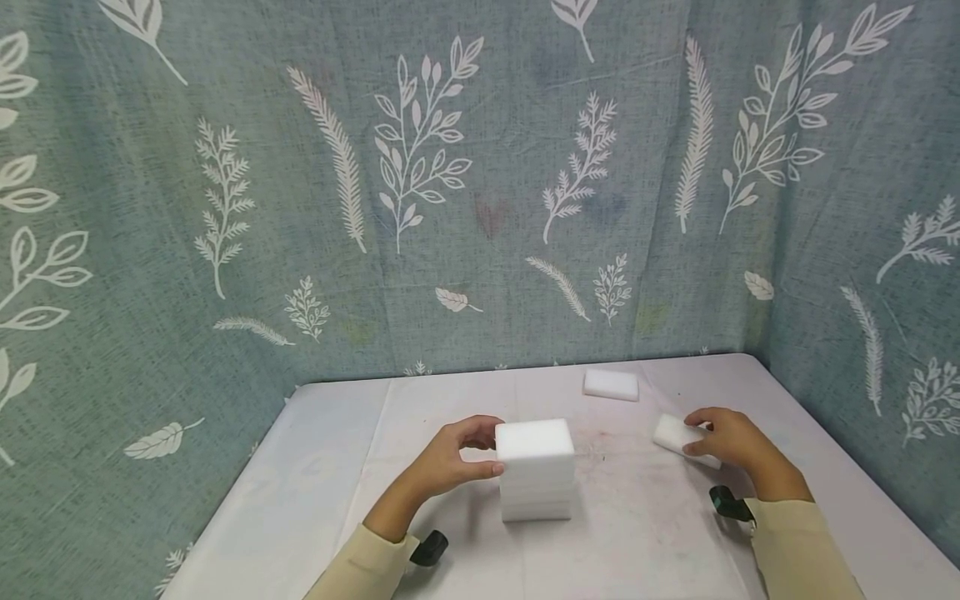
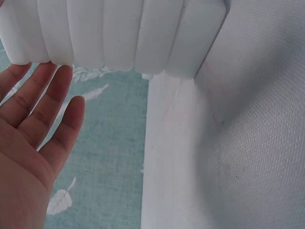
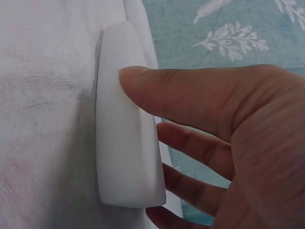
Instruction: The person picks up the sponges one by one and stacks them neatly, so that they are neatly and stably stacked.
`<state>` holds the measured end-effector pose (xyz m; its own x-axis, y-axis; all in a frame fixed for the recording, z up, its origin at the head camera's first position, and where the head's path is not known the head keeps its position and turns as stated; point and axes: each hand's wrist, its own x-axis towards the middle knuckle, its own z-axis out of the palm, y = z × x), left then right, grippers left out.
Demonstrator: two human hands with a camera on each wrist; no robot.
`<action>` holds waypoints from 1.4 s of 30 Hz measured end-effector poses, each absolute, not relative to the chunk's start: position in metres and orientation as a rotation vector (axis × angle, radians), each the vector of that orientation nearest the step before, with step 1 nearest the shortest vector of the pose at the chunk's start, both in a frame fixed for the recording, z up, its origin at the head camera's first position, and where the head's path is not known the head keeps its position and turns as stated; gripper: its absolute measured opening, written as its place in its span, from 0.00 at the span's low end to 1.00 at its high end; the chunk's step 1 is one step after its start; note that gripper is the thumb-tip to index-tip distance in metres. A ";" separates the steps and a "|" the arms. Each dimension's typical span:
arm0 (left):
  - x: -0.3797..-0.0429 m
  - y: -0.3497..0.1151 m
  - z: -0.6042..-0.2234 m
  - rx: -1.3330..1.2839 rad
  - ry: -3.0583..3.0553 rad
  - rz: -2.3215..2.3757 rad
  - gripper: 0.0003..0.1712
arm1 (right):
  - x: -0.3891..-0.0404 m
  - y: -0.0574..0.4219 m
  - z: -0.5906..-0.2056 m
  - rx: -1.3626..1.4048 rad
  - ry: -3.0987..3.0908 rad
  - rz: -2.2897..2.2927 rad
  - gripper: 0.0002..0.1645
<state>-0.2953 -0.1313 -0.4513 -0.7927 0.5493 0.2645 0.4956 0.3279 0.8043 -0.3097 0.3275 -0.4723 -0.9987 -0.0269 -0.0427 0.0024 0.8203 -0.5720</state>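
A stack of several white foam sponge blocks (image 1: 536,479) stands upright on the table. My left hand (image 1: 461,450) holds its upper left side, thumb at the front corner and fingertips at the back edge. In the left wrist view, the fingertips (image 2: 59,78) of that hand meet the edge of the end blocks, and the little finger stands apart. Off to the right, my right hand (image 1: 727,437) grips a single white sponge block (image 1: 672,432). The right wrist view has the thumb lying over this block (image 3: 126,143), the other fingers along its far side.
Another white sponge block (image 1: 611,385) lies flat near the table's back edge. A pale cloth covers the table (image 1: 322,450), with faint reddish stains right of the stack. Green leaf-patterned curtains (image 1: 480,208) enclose the back and both sides. Dark wrist devices (image 1: 430,548) show at both sleeves.
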 end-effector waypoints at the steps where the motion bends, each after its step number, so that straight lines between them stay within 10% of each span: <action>1: -0.295 -0.131 -0.451 0.991 2.517 1.490 0.30 | -0.310 0.328 -0.473 -0.019 2.947 -0.924 0.34; 42: -0.292 -0.130 -0.448 0.989 2.524 1.483 0.30 | -0.309 0.327 -0.470 -0.156 3.046 -0.936 0.33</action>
